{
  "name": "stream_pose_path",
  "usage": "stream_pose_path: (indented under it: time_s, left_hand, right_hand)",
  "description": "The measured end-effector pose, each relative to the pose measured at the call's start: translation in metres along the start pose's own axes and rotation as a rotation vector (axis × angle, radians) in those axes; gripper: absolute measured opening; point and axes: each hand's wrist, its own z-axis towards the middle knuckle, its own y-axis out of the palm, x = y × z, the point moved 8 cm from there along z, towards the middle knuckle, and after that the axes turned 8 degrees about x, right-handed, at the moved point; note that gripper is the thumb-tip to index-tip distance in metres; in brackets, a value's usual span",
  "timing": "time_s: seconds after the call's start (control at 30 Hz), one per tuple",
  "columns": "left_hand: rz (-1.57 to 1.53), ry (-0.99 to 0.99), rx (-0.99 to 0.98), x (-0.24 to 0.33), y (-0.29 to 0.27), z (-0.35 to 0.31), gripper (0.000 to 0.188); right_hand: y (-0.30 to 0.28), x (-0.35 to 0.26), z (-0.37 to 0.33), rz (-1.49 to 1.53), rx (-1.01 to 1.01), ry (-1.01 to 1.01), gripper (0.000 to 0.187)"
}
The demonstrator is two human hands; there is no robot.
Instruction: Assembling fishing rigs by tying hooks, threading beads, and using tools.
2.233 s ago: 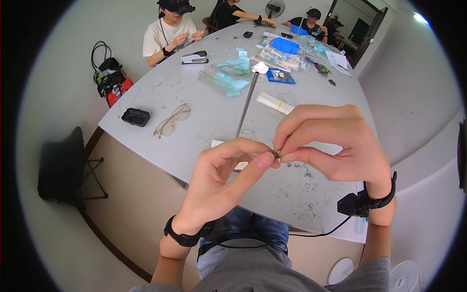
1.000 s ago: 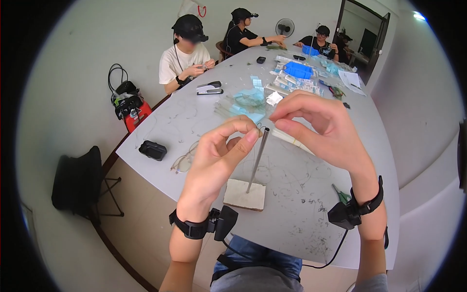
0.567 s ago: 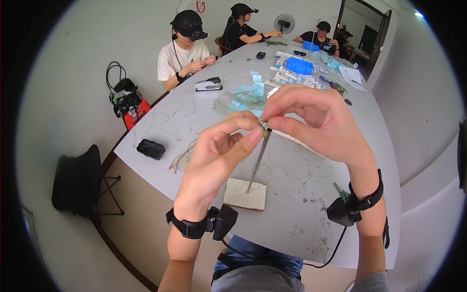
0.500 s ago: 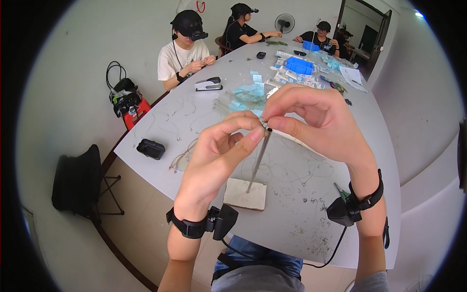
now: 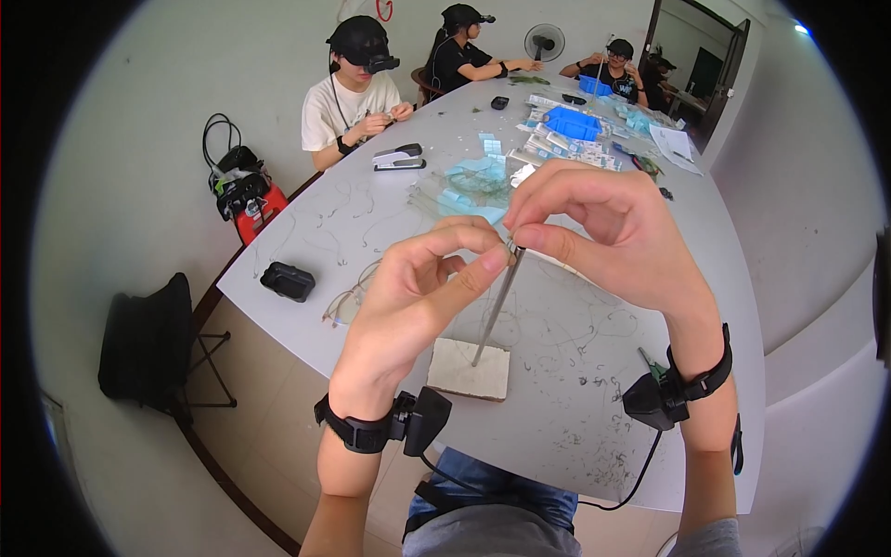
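A slim metal rod (image 5: 499,302) rises, slightly tilted, from a small white block (image 5: 464,371) on the table. At its upper end, my left hand (image 5: 422,288) pinches with thumb and forefinger. My right hand (image 5: 603,227) pinches right beside it, thumb and fingertips together over the same spot. Whatever thin thing sits between the fingertips is too small to make out. Fine lines with small hooks (image 5: 585,348) lie scattered on the tabletop beyond and to the right of the block.
Eyeglasses (image 5: 345,302) and a black tray (image 5: 288,281) lie left of my left hand. Further off are a stapler (image 5: 399,158), light-blue packaging (image 5: 478,176) and a blue bin (image 5: 571,123). Green-handled pliers (image 5: 652,362) lie by my right wrist. Other people sit along the far table edges.
Both hands stay pinched at the rod's top, and my fingertips have shifted slightly, now covering more of its tip. The far person at the back has raised both hands toward the head.
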Motion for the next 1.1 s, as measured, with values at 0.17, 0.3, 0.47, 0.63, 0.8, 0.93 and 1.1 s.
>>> stream_pose_path:
  time_s: [0.17, 0.3, 0.47, 0.63, 0.8, 0.93, 1.1]
  left_hand:
    - [-0.006, -0.044, 0.008, -0.002, 0.0, 0.0, 0.008]
    - [0.014, -0.049, 0.011, -0.001, 0.0, 0.0, 0.009]
    - [0.031, -0.056, -0.004, -0.002, 0.0, 0.0, 0.009]
    - [0.042, -0.057, -0.027, -0.006, -0.002, 0.001, 0.009]
    - [0.018, -0.12, -0.048, -0.016, -0.005, -0.004, 0.014]
    - [0.071, -0.109, 0.054, -0.024, -0.023, -0.017, 0.017]
    - [0.161, -0.11, 0.324, -0.039, -0.061, -0.062, 0.02]
  right_hand:
    - [0.0, -0.002, -0.001, 0.011, 0.007, -0.008, 0.006]
    - [-0.001, -0.003, -0.001, -0.004, 0.007, -0.013, 0.006]
    - [-0.001, -0.002, -0.001, -0.029, 0.003, 0.002, 0.005]
    - [-0.001, -0.004, -0.002, -0.063, -0.002, -0.025, 0.006]
    - [-0.004, -0.002, -0.005, -0.063, 0.024, -0.026, 0.008]
    - [-0.023, 0.0, -0.013, -0.17, 0.071, 0.04, 0.011]
    - [-0.059, 0.016, -0.031, -0.438, 0.048, 0.197, 0.013]
